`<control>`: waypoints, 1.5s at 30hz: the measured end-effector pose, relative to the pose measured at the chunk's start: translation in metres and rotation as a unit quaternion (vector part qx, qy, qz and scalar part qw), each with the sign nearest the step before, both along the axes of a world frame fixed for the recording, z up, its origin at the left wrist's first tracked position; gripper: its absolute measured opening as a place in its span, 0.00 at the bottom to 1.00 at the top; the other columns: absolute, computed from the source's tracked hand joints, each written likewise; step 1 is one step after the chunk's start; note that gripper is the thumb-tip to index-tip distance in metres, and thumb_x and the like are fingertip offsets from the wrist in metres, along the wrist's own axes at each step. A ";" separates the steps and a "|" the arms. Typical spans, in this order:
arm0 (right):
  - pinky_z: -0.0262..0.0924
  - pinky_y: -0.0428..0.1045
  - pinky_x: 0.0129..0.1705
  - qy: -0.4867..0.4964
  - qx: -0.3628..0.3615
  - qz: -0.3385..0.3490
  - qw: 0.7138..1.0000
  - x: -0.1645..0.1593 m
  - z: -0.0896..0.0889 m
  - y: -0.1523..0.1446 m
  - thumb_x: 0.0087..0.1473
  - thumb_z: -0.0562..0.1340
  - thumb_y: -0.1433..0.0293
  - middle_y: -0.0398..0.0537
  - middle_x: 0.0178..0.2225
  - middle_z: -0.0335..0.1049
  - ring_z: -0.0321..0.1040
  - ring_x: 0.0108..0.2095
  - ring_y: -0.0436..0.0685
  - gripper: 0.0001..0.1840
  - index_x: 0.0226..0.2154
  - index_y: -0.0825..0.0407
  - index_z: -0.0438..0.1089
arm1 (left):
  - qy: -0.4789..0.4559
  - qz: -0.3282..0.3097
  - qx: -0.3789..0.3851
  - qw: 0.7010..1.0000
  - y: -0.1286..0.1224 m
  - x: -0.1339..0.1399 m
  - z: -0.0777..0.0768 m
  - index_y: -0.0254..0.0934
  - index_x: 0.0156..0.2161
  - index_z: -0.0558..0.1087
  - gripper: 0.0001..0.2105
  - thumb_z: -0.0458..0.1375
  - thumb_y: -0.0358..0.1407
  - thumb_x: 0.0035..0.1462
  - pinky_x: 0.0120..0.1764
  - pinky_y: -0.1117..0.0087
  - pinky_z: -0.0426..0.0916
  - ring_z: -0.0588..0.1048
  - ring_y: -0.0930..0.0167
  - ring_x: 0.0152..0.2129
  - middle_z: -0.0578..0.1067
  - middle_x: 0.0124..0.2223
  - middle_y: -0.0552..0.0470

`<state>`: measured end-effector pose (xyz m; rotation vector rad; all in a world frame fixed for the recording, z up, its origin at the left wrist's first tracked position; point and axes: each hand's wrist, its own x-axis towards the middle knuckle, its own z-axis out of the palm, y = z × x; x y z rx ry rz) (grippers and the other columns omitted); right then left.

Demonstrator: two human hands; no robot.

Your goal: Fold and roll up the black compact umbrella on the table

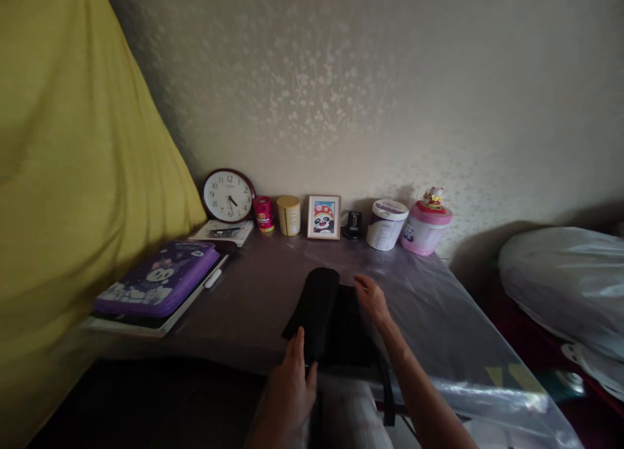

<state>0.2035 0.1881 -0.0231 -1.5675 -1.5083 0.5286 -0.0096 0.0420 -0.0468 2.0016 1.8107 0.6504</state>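
Note:
A black fabric item [319,306] lies near the front edge of the table, with a puffed, rounded part on the left and a flatter panel [347,329] on the right. From its right side a black strap [389,397] hangs over the table edge. My left hand [297,368] grips the near end of the rounded part, thumb and fingers around it. At the far right corner of the flat panel, my right hand [371,299] has its fingers bent in at the fabric edge. The exact kind of item cannot be made out.
The table [419,306] has a clear plastic cover. Along the wall stand a clock [229,195], a pink can [264,215], a yellow tin [289,216], a panda picture frame [324,218] and two tubs [385,227]. A purple case [160,277] lies left, beside a yellow curtain [88,143].

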 end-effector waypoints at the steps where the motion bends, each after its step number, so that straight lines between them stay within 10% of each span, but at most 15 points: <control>1: 0.63 0.56 0.48 0.011 -0.015 -0.015 1.000 0.010 -0.001 -0.005 0.50 0.55 0.69 0.55 0.41 0.74 0.70 0.43 0.62 0.16 0.39 0.54 0.73 | 0.000 0.002 0.004 1.000 0.000 0.000 -0.001 0.25 0.62 0.51 0.27 0.45 0.32 0.58 0.50 0.61 0.66 0.68 0.61 0.53 0.60 0.61 0.34; 21: 0.62 0.43 0.25 0.293 -0.199 0.057 0.933 0.014 -0.005 -0.052 0.47 0.62 0.59 0.42 0.23 0.68 0.67 0.24 0.49 0.18 0.36 0.54 0.72 | -0.001 -0.003 0.102 0.995 0.002 -0.006 -0.016 0.27 0.60 0.52 0.25 0.45 0.36 0.59 0.48 0.60 0.69 0.70 0.61 0.51 0.66 0.57 0.33; 36: 0.56 0.46 0.29 -0.009 -0.130 -0.056 0.990 -0.004 -0.013 -0.026 0.50 0.58 0.66 0.44 0.19 0.66 0.67 0.26 0.55 0.13 0.18 0.52 0.67 | -0.160 0.029 0.057 0.985 0.007 -0.011 0.001 0.29 0.57 0.59 0.26 0.51 0.37 0.53 0.50 0.60 0.67 0.69 0.61 0.51 0.69 0.55 0.37; 41: 0.58 0.49 0.36 -0.074 -0.116 -0.070 0.988 0.002 -0.013 -0.038 0.51 0.59 0.66 0.49 0.30 0.73 0.70 0.35 0.59 0.07 0.32 0.52 0.71 | -0.287 0.065 -0.117 0.949 0.009 -0.017 0.022 0.35 0.60 0.53 0.29 0.52 0.39 0.54 0.17 0.71 0.68 0.72 0.74 0.14 0.76 0.43 0.45; 45: 0.58 0.53 0.45 -0.228 -0.001 -0.054 0.972 -0.004 -0.008 -0.048 0.54 0.57 0.69 0.53 0.39 0.72 0.66 0.44 0.61 0.12 0.42 0.51 0.69 | -0.330 0.067 -0.140 0.931 0.009 -0.019 0.025 0.37 0.60 0.52 0.29 0.52 0.39 0.54 0.12 0.76 0.62 0.66 0.80 0.10 0.76 0.42 0.47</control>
